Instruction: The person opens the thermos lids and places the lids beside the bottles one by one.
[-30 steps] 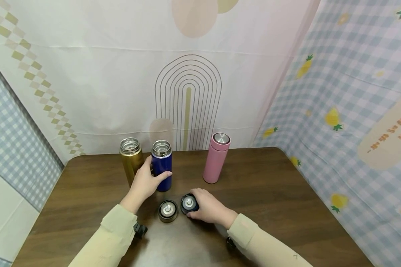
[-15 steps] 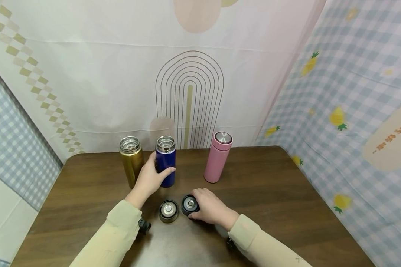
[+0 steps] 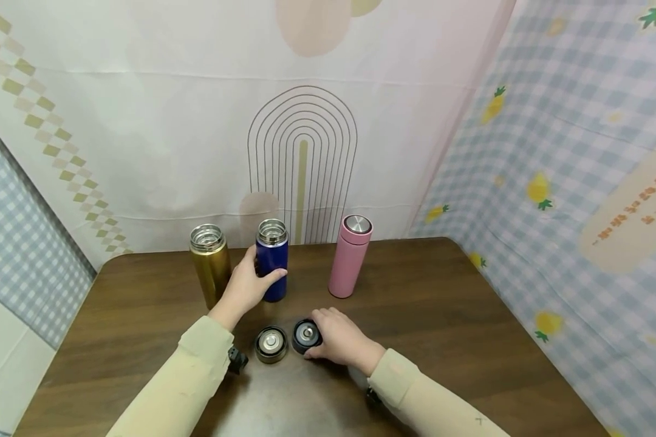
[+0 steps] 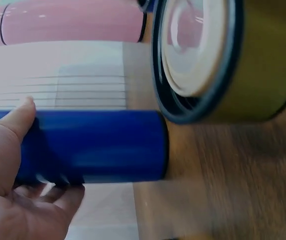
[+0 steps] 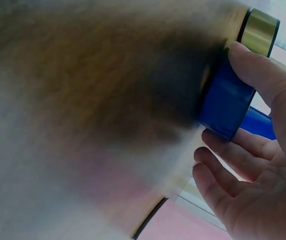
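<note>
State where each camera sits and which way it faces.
Head: worn on the head, facing forward and down at the table; left hand, right hand and sleeves show.
Left wrist: worn there, facing the blue bottle; left hand shows.
Right wrist: worn there, facing the blue lid; right hand shows.
Head and left wrist share the pink bottle.

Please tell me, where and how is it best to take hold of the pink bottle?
I would suggest the middle of the pink bottle, below its lid, closing around it from the right. It stands upright with a slim, straight, round body, and the blue bottle with the left hand is on its other side.
</note>
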The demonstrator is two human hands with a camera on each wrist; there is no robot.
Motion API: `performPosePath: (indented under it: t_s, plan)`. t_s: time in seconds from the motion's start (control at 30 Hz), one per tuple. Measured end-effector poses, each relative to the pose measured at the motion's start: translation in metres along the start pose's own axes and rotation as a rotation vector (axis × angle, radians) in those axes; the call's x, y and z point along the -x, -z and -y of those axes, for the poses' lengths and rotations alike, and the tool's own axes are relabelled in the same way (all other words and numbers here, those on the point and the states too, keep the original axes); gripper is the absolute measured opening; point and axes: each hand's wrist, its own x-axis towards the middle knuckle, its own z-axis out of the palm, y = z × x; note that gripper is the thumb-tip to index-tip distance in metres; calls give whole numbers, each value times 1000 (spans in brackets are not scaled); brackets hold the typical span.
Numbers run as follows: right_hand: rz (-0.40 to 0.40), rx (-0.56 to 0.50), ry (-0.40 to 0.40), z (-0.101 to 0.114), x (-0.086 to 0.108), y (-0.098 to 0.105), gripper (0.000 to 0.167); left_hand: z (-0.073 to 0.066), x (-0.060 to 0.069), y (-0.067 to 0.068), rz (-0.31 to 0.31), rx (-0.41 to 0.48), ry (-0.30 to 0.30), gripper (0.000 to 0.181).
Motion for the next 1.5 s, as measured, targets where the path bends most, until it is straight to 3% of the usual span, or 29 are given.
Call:
performPosePath:
  t_s: [0.13, 0.27, 0.37, 0.6, 0.8, 1.0, 1.17, 1.5]
  plan:
    - [-7, -37, -21, -3, 5, -4, 72, -2, 5, 1, 35, 7, 25, 89]
    - [-37, -104, -53, -12, 13, -1, 79, -4, 13, 3, 73, 30, 7, 86]
    - [-71, -173, -81, -21, 21, 7, 73, -5, 24, 6, 55, 57, -36, 78]
    - [-202, -271, -177, -50, 36, 29, 65, -13, 51, 4, -53, 89, -120, 57]
    - [-318, -359, -211, -70, 40, 55, 61, -26, 59, -5, 2, 134, -214, 49]
    - [-410, -397, -245, -80, 38, 81, 61, -33, 56, -18, 77, 116, -217, 50]
    - [-463, -444, -269, -84, 32, 99, 62, -39, 43, -33, 140, 77, -208, 52]
    - [-485, -569, -303, -86, 1, 120, 88, -61, 15, -67, 177, 116, -168, 64]
